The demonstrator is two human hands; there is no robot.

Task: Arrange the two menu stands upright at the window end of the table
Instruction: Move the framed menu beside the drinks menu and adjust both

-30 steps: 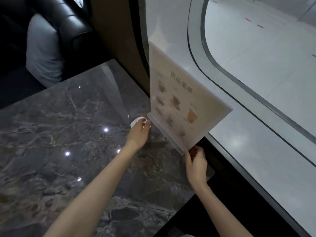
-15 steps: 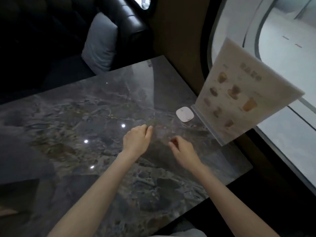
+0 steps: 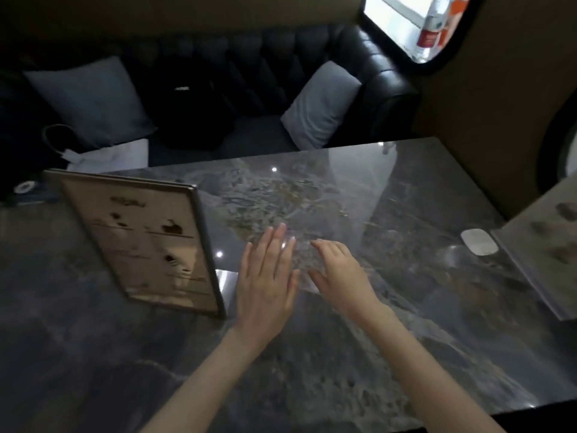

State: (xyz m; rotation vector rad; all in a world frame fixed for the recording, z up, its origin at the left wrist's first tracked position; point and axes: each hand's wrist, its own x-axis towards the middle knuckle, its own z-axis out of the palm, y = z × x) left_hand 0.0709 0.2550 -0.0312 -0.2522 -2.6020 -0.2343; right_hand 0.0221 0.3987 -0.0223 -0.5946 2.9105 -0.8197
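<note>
— Where's the other menu stand?

— The framed menu stand point(image 3: 140, 245) stands upright on the worktop point(image 3: 406, 339), just left of my left hand point(image 3: 265, 282), long axis running away from me.

— Hands?

— Both spread flat, empty; right hand point(image 3: 340, 276) farther off. I'd judge the left reaches first.

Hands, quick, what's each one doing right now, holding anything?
Left hand: open, fingers spread, holding nothing.
Right hand: open, loosely curled, holding nothing.

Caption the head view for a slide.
Both empty hands, left and right, hover over the dark marble table between a framed menu stand and a clear acrylic menu stand.
</note>
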